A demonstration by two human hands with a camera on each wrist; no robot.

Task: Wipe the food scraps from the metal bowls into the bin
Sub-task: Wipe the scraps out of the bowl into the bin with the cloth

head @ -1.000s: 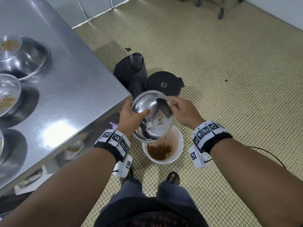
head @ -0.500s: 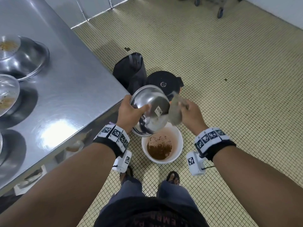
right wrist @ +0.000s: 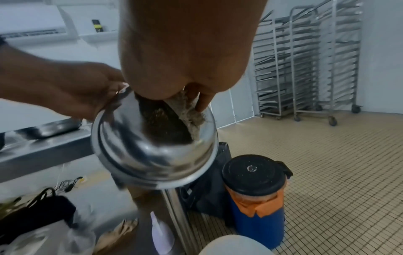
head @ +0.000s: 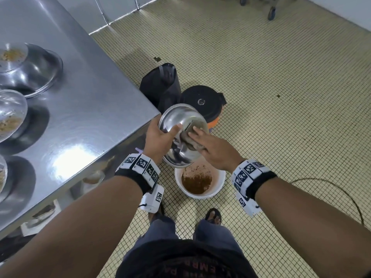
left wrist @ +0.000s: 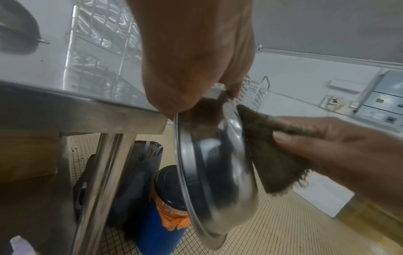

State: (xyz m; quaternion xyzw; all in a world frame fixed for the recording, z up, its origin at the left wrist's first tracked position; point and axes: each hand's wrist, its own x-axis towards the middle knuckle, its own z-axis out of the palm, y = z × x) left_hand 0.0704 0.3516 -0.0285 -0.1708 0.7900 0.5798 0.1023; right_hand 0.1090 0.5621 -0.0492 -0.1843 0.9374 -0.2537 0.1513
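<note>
Stainless steel forms the round metal bowl (head: 181, 135) that is held tilted above the white plastic bucket (head: 218, 187), just off the near corner of the steel tabletop (head: 96, 109). The bowl's rim is gripped by the left hand (head: 158, 138), with the thumb curled over the edge into the inside and the fingers behind, as is seen also from the left wrist view, where the bowl (left wrist: 218, 172) is turned on edge. A grey-brown cleaning cloth (head: 193, 137) is pressed against the inner wall of the bowl by the right hand (head: 215, 150), whose fingers are laid nearly straight on top of it while the thumb is tucked under the cloth. In the right wrist view the cloth (right wrist: 172, 124) is seen bunched inside the bowl (right wrist: 152, 151). Brown food scraps (head: 197, 182) are collected in the bottom of the bucket, which stands on the yellow tiled floor (head: 281, 97) directly below the bowl. Beyond the bowl, a blue barrel with a black lid and an orange liner (right wrist: 257, 189) stands on the floor beside a black bag (head: 160, 87), close to the tabletop's corner. Along the left edge of the tabletop, further metal bowls (head: 30, 75) are set out, some of them with brown scraps inside. Wheeled metal tray racks (right wrist: 305, 69) are stood against the far wall.
</note>
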